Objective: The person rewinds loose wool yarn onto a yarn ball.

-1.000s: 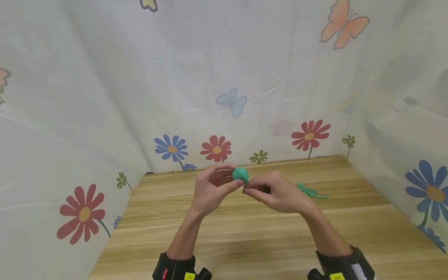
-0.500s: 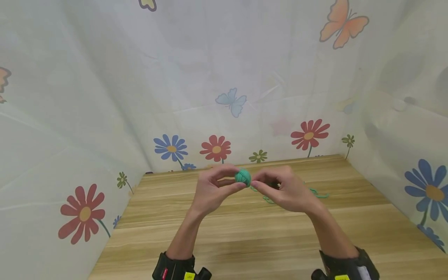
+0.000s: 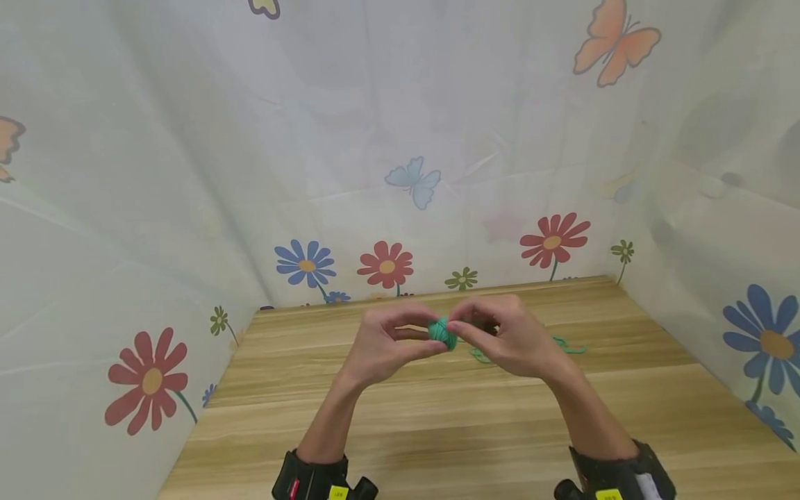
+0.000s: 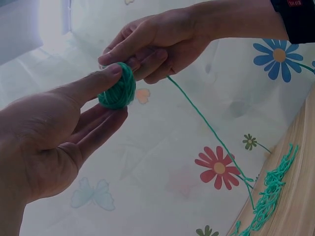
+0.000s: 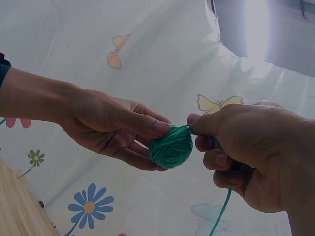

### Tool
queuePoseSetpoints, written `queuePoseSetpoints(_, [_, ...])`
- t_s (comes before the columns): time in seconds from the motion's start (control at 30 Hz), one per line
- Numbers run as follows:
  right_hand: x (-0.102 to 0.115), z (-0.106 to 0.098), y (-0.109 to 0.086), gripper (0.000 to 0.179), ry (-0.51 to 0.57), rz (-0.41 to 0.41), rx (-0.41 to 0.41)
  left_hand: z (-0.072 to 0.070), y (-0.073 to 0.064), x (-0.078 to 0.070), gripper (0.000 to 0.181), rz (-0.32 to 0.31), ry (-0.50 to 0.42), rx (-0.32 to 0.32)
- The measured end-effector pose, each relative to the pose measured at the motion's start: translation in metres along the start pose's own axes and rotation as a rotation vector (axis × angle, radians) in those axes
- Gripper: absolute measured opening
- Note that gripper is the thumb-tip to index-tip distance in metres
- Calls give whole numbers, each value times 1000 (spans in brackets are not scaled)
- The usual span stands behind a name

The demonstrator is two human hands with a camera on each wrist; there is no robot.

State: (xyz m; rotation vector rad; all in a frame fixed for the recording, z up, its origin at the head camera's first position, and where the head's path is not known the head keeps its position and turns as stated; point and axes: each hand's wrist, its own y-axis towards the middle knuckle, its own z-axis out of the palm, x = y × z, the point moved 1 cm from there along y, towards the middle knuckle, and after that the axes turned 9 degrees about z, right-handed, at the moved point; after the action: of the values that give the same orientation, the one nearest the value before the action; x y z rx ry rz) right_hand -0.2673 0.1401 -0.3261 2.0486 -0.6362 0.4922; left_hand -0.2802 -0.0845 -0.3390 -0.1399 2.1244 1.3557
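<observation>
Green yarn ball (image 5: 171, 148), floral backdrop (image 3: 312, 104)

Counter (image 3: 400, 423): light brown, wood-grain streaks. Backdrop whitish; head view shows orange butterfly (image 3: 606, 40) at two o'clock, pale-blue butterfly (image 3: 414, 184) at twelve, red flower (image 3: 152, 381), yellow-centred, at eight. Wristbands (image 3: 317, 472): black, yellow labels (image 3: 338, 493).

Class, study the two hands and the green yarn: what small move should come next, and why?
Probably the right hand should carry the strand around the ball: it pinches the strand right beside the ball, the left hand holds the ball between thumb and fingers, and the strand runs down to a heap of loose yarn not yet wound.
</observation>
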Motion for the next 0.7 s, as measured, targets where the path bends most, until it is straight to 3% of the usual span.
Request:
queuePoseSetpoints(0.27, [-1, 1, 1, 18, -34, 32, -29, 0, -1, -1, 37, -7, -29, 66])
queuePoseSetpoints(0.5, [16, 0, 7, 11, -49, 76, -76, 1, -1, -1, 38, 8, -51, 68])
queuePoseSetpoints(0.7, [16, 0, 7, 7, -101, 133, -124, 3, 0, -3, 39, 28, -76, 66])
